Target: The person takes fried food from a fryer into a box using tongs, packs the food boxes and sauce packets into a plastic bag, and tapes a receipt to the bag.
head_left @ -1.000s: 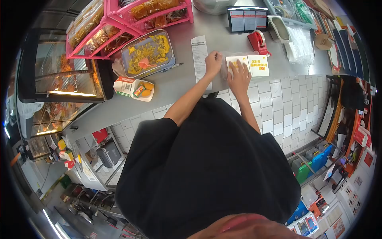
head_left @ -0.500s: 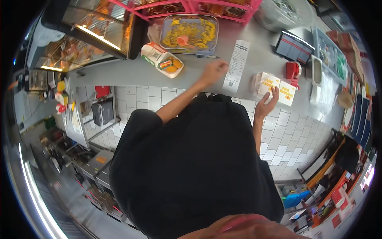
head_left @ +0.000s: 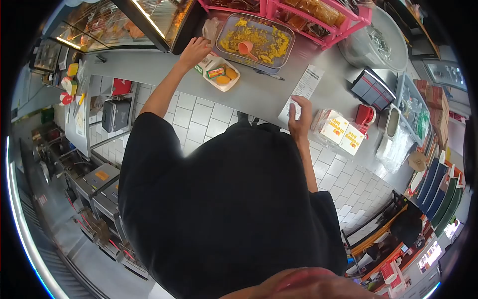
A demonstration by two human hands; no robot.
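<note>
My left hand (head_left: 196, 52) reaches to the back edge of an open takeaway box (head_left: 234, 84), its fingers loosely stretched over the raised lid. Whether they grip the lid is hard to see. In the box lie golden fried pieces (head_left: 222, 78) and a small green and red sachet (head_left: 215, 73). My right hand (head_left: 301, 119) hovers over the lower end of a long printed receipt (head_left: 308, 82), thumb and fingers apart. Just right of that hand, small white cartons with yellow print (head_left: 343, 134) sit in clear wrapping.
Behind the box stands a tray (head_left: 286, 62) of yellow food bits with a pink scoop (head_left: 245, 48). A pen (head_left: 269, 74) lies before it. A tablet screen (head_left: 373, 89) and red tape dispenser (head_left: 365, 115) stand right. A heated display (head_left: 124, 25) is at left, pink racks (head_left: 328, 40) behind.
My left hand has moved left from beside the receipt to the box lid. My right hand has left the cartons and come left over the receipt. The view has shifted.
</note>
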